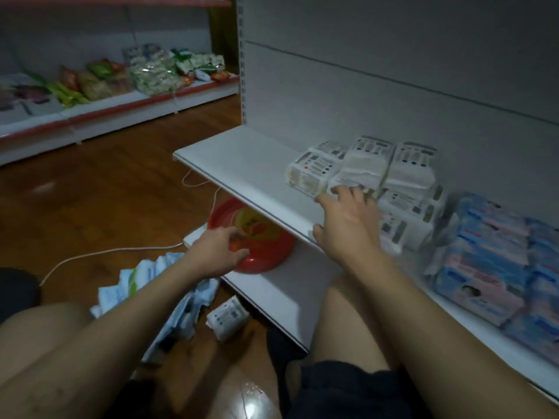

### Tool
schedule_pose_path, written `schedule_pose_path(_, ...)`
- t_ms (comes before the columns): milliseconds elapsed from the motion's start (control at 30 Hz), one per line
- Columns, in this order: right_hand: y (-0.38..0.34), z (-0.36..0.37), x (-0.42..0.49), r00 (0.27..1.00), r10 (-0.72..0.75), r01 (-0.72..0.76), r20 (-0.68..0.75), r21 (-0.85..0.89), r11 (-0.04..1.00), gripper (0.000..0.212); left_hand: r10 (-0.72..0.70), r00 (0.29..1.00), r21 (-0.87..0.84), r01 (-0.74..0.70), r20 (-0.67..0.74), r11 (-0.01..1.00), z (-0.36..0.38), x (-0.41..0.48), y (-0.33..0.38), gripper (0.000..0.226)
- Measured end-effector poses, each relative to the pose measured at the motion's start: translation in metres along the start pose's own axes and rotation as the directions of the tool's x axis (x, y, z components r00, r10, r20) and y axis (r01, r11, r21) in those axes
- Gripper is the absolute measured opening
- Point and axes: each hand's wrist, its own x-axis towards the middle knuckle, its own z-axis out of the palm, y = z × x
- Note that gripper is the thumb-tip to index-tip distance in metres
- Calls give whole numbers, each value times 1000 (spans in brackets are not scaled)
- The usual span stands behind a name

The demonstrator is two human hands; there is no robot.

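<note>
White tissue packs point(360, 167) are stacked on a white shelf point(242, 164) in front of me. My right hand point(348, 219) reaches over the shelf edge, its straight fingertips touching the front white pack. My left hand point(219, 252) reaches under that shelf and grips the near rim of a red plastic plate point(266, 246) lying on the lower shelf. One more white pack point(227, 317) lies on the wooden floor between my knees.
Blue and pink tissue packs point(496, 258) are stacked on the lower shelf at the right. Crumpled plastic wrapping point(151, 276) and a white cable point(99, 252) lie on the floor. A far shelf point(90, 113) at the left holds snack bags.
</note>
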Motion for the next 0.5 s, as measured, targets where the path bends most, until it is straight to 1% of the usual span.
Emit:
schedule_pose_path(33, -18, 4, 3, 999, -45, 45, 12, 57, 997, 47, -20, 1000, 15, 20, 19, 1000, 1, -5, -13, 46)
schedule_pose_path(100, -57, 16, 9, 982, -151, 128, 117, 183, 975, 44, -59, 997, 47, 57, 56, 997, 4, -13, -36, 45)
schedule_pose_path(167, -95, 40, 12, 921, -240, 161, 305, 263, 951, 44, -114, 988, 53, 109, 104, 993, 11, -17, -57, 44)
schedule_pose_path(200, -110, 56, 11, 875, -257, 142, 409, 291, 946, 44, -146, 980, 49, 141, 136, 989, 17, -17, -67, 45)
schedule_pose_path(267, -131, 98, 5, 786, -236, 36, 572, 338, 940, 41, -202, 961, 57, 195, 189, 979, 31, -17, -84, 51)
schedule_pose_path(333, -143, 138, -8, 720, -168, -100, 673, 340, 935, 37, -237, 949, 52, 231, 208, 972, 45, -15, -100, 56)
schedule_pose_path(433, -160, 182, -22, 637, -110, -266, 763, 351, 898, 42, -284, 930, 34, 284, 235, 958, 67, -11, -119, 53)
schedule_pose_path(500, -174, 204, -26, 598, -107, -324, 794, 362, 874, 43, -312, 912, -2, 324, 268, 946, 86, -7, -133, 50)
